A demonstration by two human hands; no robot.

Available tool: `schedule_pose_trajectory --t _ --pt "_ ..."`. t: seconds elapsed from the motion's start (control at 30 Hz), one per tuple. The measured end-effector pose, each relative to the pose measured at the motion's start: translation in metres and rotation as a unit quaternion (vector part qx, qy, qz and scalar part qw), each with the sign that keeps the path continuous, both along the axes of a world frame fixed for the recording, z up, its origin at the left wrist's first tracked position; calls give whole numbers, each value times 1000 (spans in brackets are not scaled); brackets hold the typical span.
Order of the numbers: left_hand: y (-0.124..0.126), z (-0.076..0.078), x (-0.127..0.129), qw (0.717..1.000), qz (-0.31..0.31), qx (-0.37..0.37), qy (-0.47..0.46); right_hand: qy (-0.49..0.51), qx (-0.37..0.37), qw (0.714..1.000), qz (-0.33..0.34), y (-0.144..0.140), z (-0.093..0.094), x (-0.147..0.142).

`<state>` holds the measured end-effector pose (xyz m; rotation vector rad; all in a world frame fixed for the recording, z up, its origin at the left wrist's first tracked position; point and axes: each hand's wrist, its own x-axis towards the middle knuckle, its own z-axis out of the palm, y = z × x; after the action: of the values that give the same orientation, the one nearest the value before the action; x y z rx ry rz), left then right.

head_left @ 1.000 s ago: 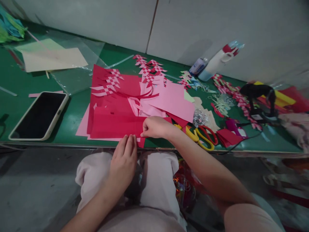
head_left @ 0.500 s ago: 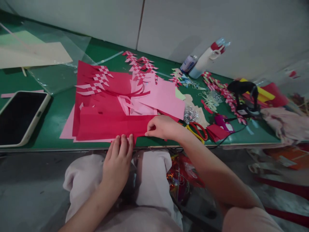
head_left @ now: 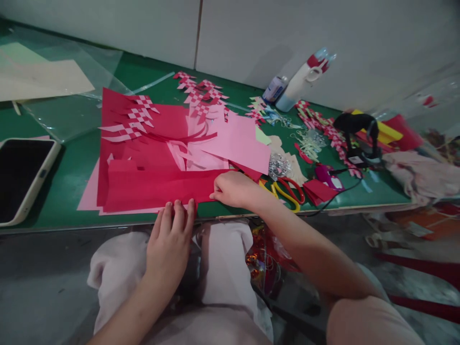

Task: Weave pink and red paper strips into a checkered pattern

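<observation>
A folded red paper sheet lies on top of a pile of red and pink sheets at the near edge of the green table. My left hand lies flat, its fingertips pressing the sheet's near edge. My right hand pinches the sheet's right end between thumb and fingers. A loose pink sheet lies just behind my right hand. Red sheets with woven pink-and-red strips lie at the back of the pile.
Yellow- and red-handled scissors lie right of my right hand. A phone rests at the left, a white bottle by the wall, and a black glue gun with its cord among paper scraps on the right.
The view has swung right, so the phone and papers sit further left in the picture. Both hands stay on the red sheet, hardly shifted.
</observation>
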<state>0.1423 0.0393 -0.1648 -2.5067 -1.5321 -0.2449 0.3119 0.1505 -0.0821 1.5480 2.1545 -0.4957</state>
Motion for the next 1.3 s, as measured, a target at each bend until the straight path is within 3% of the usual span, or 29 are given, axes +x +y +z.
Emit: schedule_pose_trajectory --t 0.37,0.63,0.83,1.03,1.2,1.3 --pt "1 3 -1 1000 -4 1 17 9 9 1000 23 1 -8 2" --pt "5 9 15 996 11 5 84 16 19 999 23 3 -8 2" --pt "10 19 24 991 21 -34 130 54 -55 997 0 12 2 15" --pt "9 21 26 992 28 -41 116 55 -27 998 8 13 -2 37" --pt "4 20 28 997 33 -12 70 66 -22 998 -3 9 -2 35" --pt "4 18 30 999 -4 19 36 48 -26 998 -8 9 0 31"
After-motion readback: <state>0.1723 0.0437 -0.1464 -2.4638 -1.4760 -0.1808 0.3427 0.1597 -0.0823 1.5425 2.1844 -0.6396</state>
